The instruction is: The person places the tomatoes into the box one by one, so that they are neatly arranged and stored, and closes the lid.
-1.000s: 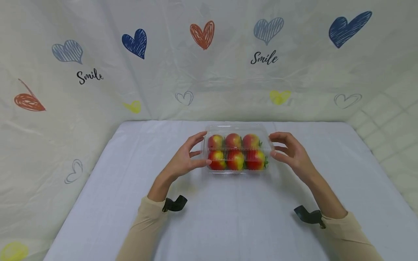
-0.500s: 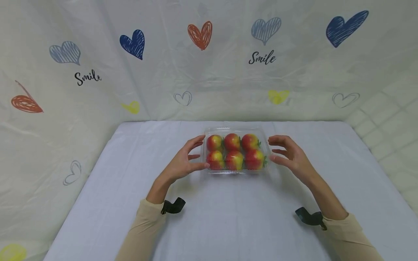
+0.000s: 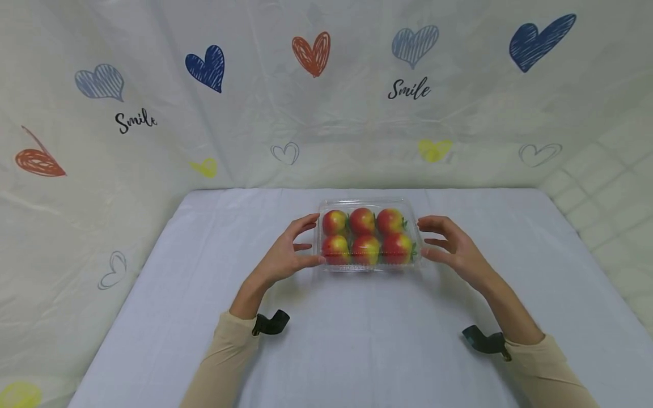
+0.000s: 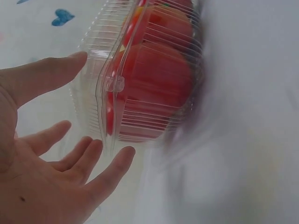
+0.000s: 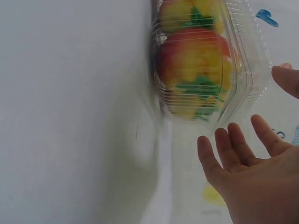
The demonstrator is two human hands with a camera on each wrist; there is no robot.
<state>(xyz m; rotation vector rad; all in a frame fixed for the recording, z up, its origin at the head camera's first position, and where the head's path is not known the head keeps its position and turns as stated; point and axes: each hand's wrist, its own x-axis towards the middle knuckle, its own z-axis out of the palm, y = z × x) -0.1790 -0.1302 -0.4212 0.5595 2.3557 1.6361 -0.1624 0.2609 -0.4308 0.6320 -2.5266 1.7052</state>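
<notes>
A clear plastic clamshell box (image 3: 366, 202) sits on the cloth with its lid down. Inside are several red-and-yellow fruits (image 3: 365, 250), some with green leaves, in two rows. My left hand (image 3: 285, 253) is at the box's left end, its thumb at the near corner and the other fingers spread along the side. At the opposite end my right hand (image 3: 456, 247) has its fingers loosely bent just beside the wall. Both wrist views show the fingers spread around the rim, gripping nothing; in the left one a clasp tab (image 4: 115, 84) shows on the seam.
White cloth covers the table (image 3: 367, 340), whose far edge lies just behind the box. Beyond it hangs a pale curtain (image 3: 357, 164) printed with hearts and words. Dark camera mounts (image 3: 271, 323) are worn at the wrists.
The box's lid has come down from slightly raised to lying flat over the fruits. Both hands have lowered a little with it, and the right fingers have eased off its edge.
</notes>
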